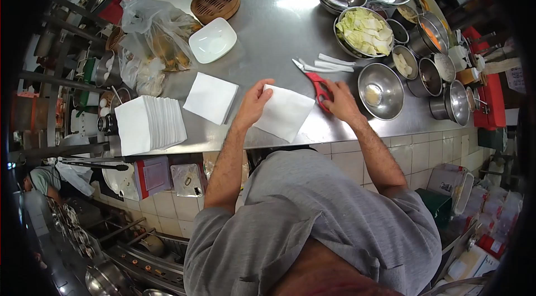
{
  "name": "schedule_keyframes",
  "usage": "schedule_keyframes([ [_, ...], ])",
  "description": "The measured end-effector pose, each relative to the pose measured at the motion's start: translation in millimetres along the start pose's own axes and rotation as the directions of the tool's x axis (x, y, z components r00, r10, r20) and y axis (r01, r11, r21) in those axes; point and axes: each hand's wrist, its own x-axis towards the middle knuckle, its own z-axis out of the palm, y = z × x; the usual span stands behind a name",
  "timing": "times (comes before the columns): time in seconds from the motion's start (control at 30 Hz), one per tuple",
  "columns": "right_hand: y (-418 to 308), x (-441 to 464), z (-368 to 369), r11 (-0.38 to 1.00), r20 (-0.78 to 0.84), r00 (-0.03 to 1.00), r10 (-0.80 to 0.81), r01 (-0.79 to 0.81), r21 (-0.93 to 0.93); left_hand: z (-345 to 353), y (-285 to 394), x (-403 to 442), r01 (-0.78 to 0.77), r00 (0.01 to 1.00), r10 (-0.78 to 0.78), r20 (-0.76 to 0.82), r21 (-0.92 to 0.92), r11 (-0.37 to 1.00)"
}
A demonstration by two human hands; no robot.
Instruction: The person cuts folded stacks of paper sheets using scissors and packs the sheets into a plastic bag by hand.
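My left hand (255,105) pinches the upper left corner of a white square paper sheet (286,112) at the table's front edge. My right hand (341,100) has its fingers at the handles of red-handled scissors (319,90), whose blades point up and left, away from me. Cut white paper strips (334,63) lie just beyond the blades. Left of my left hand is a small pile of white square sheets (210,98), and farther left a thick fanned stack of white sheets (149,124).
Right of my right hand stands a steel bowl (381,92), with a bowl of cut cabbage (365,32) behind it and several metal containers farther right. A white dish (213,41), a bamboo steamer (215,3) and plastic bags (159,34) occupy the back left.
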Motion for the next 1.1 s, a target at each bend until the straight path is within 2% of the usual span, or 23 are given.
schedule_keyframes([
  [0.03,-1,3,1,1.000,0.000,1.000,-0.009,0.009,-0.001,-1,2,-3,-0.005,1.000,0.005,-0.008,0.000,1.000],
  [0.1,-6,6,0,0.979,-0.336,0.937,-0.093,0.147,0.139,-1,7,-11,-0.064,0.996,0.063,-0.060,-0.019,0.998],
  [0.13,-13,6,-2,0.952,-0.303,0.946,-0.113,0.191,0.239,1,11,-16,-0.068,0.995,0.067,-0.074,-0.021,0.997],
  [0.17,-17,4,1,0.950,-0.296,0.946,-0.128,0.203,0.238,6,16,-20,-0.066,0.994,0.042,-0.103,-0.245,0.967],
  [0.2,-23,-1,5,0.562,-0.023,0.999,-0.034,0.038,0.826,10,19,-23,-0.072,0.992,0.015,-0.128,-0.457,0.887],
  [0.23,-30,-5,10,-0.078,0.261,0.955,-0.138,-0.274,0.959,12,15,-21,-0.086,0.989,0.020,-0.148,-0.458,0.885],
  [0.27,-40,-8,21,0.009,0.198,0.953,-0.228,-0.201,0.980,13,7,-18,-0.154,0.970,0.065,-0.234,-0.383,0.911],
  [0.33,-69,-19,22,0.281,0.133,0.984,-0.116,-0.096,0.955,10,-6,-15,-0.294,0.902,0.249,-0.352,-0.078,0.953],
  [0.37,-78,-20,20,0.440,0.092,0.992,-0.088,-0.044,0.897,8,-10,-16,-0.301,0.894,0.255,-0.368,-0.073,0.951],
  [0.4,-75,-17,29,0.399,0.090,0.994,0.055,-0.105,0.911,9,-7,-19,-0.304,0.884,0.274,-0.378,-0.021,0.952],
  [0.43,-70,-13,33,0.399,0.090,0.995,0.043,-0.100,0.911,15,7,-25,-0.306,0.875,0.293,-0.385,0.030,0.952],
  [0.47,-62,-9,33,0.412,0.089,0.994,0.059,-0.106,0.905,28,21,-32,-0.328,0.916,0.201,-0.347,-0.363,0.872],
  [0.5,-63,-6,30,0.425,0.089,0.993,0.078,-0.114,0.898,23,21,-32,-0.335,0.913,0.206,-0.352,-0.360,0.871],
  [0.57,-66,-6,23,0.406,0.097,0.995,0.040,-0.104,0.908,14,16,-34,-0.193,0.981,0.179,-0.078,-0.526,0.828],
  [0.67,-68,-3,19,0.269,0.317,0.945,-0.077,-0.287,0.919,8,-7,-23,-0.132,0.991,0.134,-0.029,-0.480,0.867],
  [0.73,-69,-1,24,0.073,0.488,0.867,-0.104,-0.482,0.873,12,-2,-23,-0.109,0.993,0.122,-0.006,-0.494,0.863],
  [0.8,-72,-1,32,0.021,0.500,0.857,-0.125,-0.501,0.865,26,11,-25,-0.076,0.996,0.087,-0.023,-0.739,0.669],
  [0.83,-76,-1,33,-0.032,0.512,0.847,-0.144,-0.521,0.853,29,23,-28,-0.079,0.996,0.090,-0.025,-0.739,0.669],
  [0.9,-88,-7,21,-0.099,0.486,0.843,-0.230,-0.517,0.850,33,40,-33,0.120,0.988,-0.145,0.045,-0.820,0.559],
  [0.93,-92,-9,16,-0.168,0.451,0.837,-0.310,-0.515,0.840,32,34,-31,0.117,0.989,-0.145,0.042,-0.820,0.560],
  [1.0,-92,-9,18,-0.137,0.439,0.838,-0.325,-0.501,0.855,26,10,-24,0.168,0.978,-0.206,-0.020,-0.505,0.846],
  [1.07,-85,-8,25,-0.105,0.428,0.836,-0.342,-0.487,0.867,25,-3,-22,0.132,0.968,-0.211,-0.134,-0.443,0.887],
  [1.1,-74,-2,31,0.033,0.433,0.884,-0.179,-0.434,0.900,23,-4,-20,0.097,0.949,-0.198,-0.244,-0.374,0.922],
])
